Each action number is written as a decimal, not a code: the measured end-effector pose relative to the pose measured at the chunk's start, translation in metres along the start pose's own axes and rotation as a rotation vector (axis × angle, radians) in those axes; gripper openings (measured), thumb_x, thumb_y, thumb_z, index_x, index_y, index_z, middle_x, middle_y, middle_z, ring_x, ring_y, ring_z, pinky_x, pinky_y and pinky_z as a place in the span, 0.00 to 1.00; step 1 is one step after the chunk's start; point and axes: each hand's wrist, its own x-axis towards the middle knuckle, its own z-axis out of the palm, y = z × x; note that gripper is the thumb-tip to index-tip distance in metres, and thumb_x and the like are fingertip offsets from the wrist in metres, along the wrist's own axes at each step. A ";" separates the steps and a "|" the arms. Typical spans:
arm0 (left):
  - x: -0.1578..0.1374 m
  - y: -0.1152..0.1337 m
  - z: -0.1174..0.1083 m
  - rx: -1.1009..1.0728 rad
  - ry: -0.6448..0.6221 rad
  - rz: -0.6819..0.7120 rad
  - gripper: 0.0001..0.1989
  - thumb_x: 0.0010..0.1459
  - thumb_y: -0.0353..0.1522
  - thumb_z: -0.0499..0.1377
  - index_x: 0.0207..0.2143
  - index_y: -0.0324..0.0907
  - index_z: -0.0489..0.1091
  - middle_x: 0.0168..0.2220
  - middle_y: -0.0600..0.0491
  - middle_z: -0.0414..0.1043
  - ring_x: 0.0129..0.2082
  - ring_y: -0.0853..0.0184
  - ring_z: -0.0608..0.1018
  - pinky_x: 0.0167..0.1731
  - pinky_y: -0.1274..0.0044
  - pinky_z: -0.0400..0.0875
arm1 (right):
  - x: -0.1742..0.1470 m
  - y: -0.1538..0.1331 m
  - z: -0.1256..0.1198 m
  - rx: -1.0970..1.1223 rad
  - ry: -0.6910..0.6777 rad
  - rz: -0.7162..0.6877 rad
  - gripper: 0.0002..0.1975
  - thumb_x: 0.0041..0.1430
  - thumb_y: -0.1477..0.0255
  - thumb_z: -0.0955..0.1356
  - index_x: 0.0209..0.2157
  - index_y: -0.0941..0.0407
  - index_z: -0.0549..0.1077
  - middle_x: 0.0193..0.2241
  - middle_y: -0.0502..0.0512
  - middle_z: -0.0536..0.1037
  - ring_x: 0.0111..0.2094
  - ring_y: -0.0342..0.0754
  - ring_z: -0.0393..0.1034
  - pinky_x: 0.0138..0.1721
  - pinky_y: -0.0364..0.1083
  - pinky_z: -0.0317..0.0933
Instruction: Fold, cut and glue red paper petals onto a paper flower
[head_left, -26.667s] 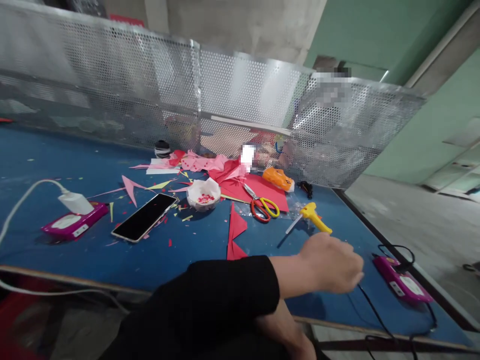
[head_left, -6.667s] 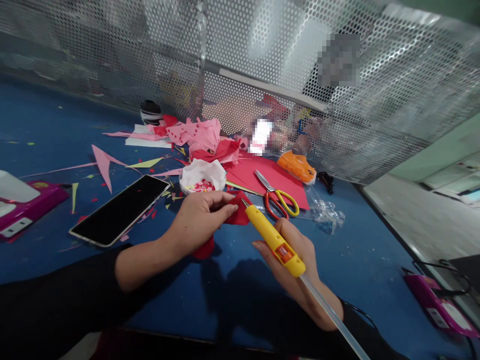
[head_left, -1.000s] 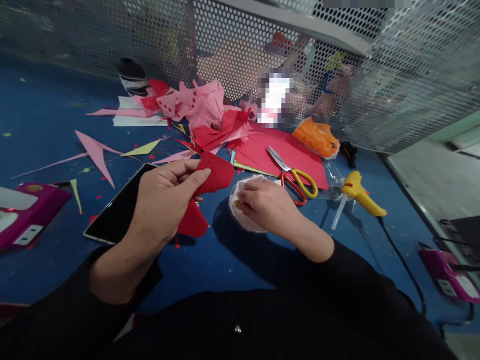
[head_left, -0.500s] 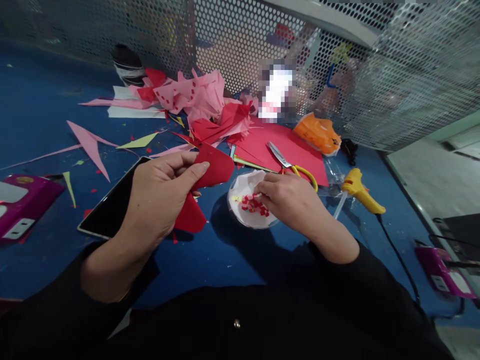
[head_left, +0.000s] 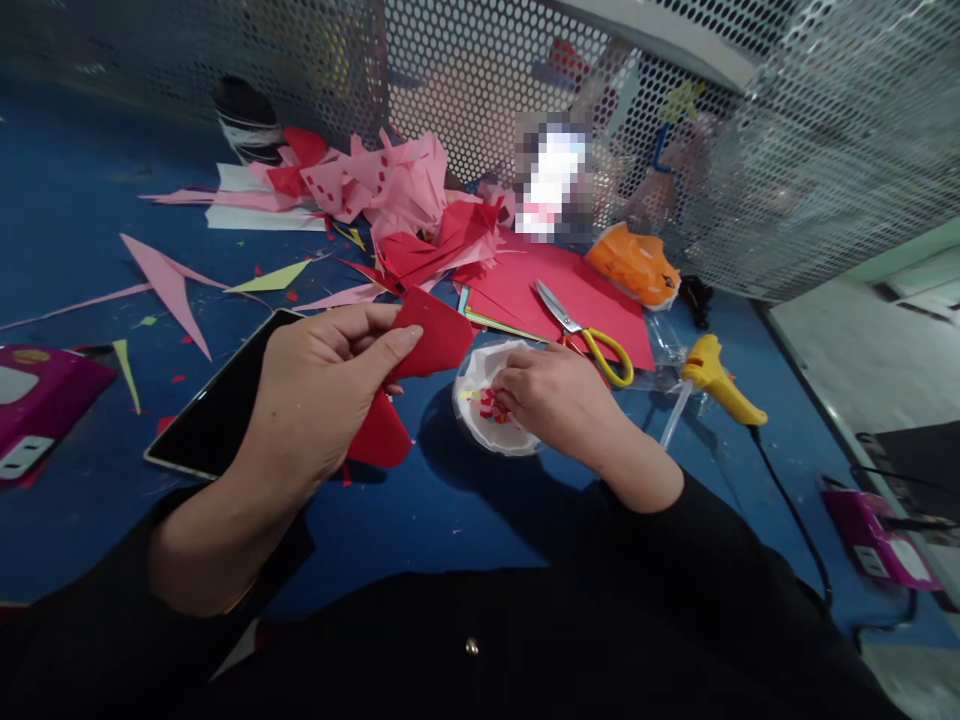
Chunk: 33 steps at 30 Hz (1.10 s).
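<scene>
Folded red paper (head_left: 431, 335) is pinched between the thumb and fingers of my left hand (head_left: 322, 380), with part of it hanging below the fingers. My right hand (head_left: 555, 400) reaches into a round bowl (head_left: 480, 370) lined with white. Its fingers are bent together among small red paper bits (head_left: 489, 406), and what lies between the fingertips is hidden. A dark flat tablet-like panel (head_left: 217, 410) lies under my left wrist. Scissors with yellow handles (head_left: 589, 335) rest on red paper sheets (head_left: 525, 270) beyond the bowl.
Pink paper scraps (head_left: 409, 185) pile up before the perforated metal screen (head_left: 450, 90). A yellow glue gun (head_left: 720, 380) with a cord lies at the right, near an orange packet (head_left: 634, 262). Purple power strips (head_left: 56, 410) sit at both sides. A blurred bright screen (head_left: 551, 180) stands behind.
My right hand has shifted left and deeper into the bowl, covering more of the red bits. My left hand keeps its hold on the red paper. The view has shifted slightly.
</scene>
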 end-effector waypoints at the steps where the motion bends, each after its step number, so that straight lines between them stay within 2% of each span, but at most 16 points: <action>1: 0.000 0.000 0.000 0.001 0.002 -0.002 0.09 0.55 0.35 0.68 0.39 0.45 0.82 0.27 0.57 0.77 0.25 0.73 0.74 0.25 0.82 0.71 | 0.000 0.000 0.000 -0.003 -0.002 0.002 0.10 0.59 0.81 0.65 0.27 0.58 0.76 0.28 0.56 0.76 0.29 0.46 0.64 0.32 0.49 0.46; 9: -0.001 0.003 0.001 0.015 0.005 -0.017 0.08 0.54 0.35 0.68 0.37 0.45 0.82 0.26 0.58 0.75 0.23 0.74 0.71 0.23 0.82 0.69 | 0.000 0.000 0.001 -0.045 0.004 -0.004 0.10 0.61 0.80 0.64 0.32 0.60 0.78 0.31 0.58 0.79 0.30 0.47 0.66 0.32 0.49 0.48; 16: -0.001 0.003 0.001 0.011 -0.023 -0.018 0.06 0.55 0.34 0.67 0.36 0.47 0.82 0.25 0.59 0.76 0.21 0.76 0.69 0.19 0.85 0.63 | -0.002 0.003 -0.001 0.033 0.059 0.032 0.12 0.63 0.79 0.62 0.32 0.60 0.77 0.32 0.58 0.78 0.30 0.46 0.66 0.32 0.48 0.49; 21: 0.000 0.001 0.001 0.038 0.012 -0.017 0.08 0.52 0.37 0.68 0.35 0.46 0.82 0.24 0.57 0.76 0.20 0.73 0.71 0.18 0.83 0.64 | -0.003 0.005 -0.003 0.067 0.077 0.125 0.07 0.61 0.77 0.66 0.33 0.59 0.77 0.33 0.57 0.79 0.30 0.45 0.66 0.32 0.47 0.48; 27: 0.001 0.003 0.002 0.071 0.000 -0.042 0.11 0.51 0.38 0.68 0.37 0.46 0.82 0.26 0.55 0.78 0.22 0.70 0.74 0.20 0.81 0.69 | -0.004 0.006 -0.008 0.227 0.107 0.196 0.07 0.58 0.79 0.67 0.30 0.56 0.76 0.32 0.53 0.81 0.31 0.46 0.70 0.35 0.46 0.53; 33: 0.000 0.001 0.002 0.104 -0.017 -0.051 0.11 0.51 0.38 0.67 0.38 0.45 0.81 0.26 0.55 0.78 0.22 0.68 0.76 0.22 0.80 0.73 | -0.008 0.013 -0.014 0.460 0.123 0.265 0.07 0.60 0.76 0.68 0.32 0.55 0.79 0.33 0.53 0.83 0.34 0.47 0.74 0.35 0.45 0.59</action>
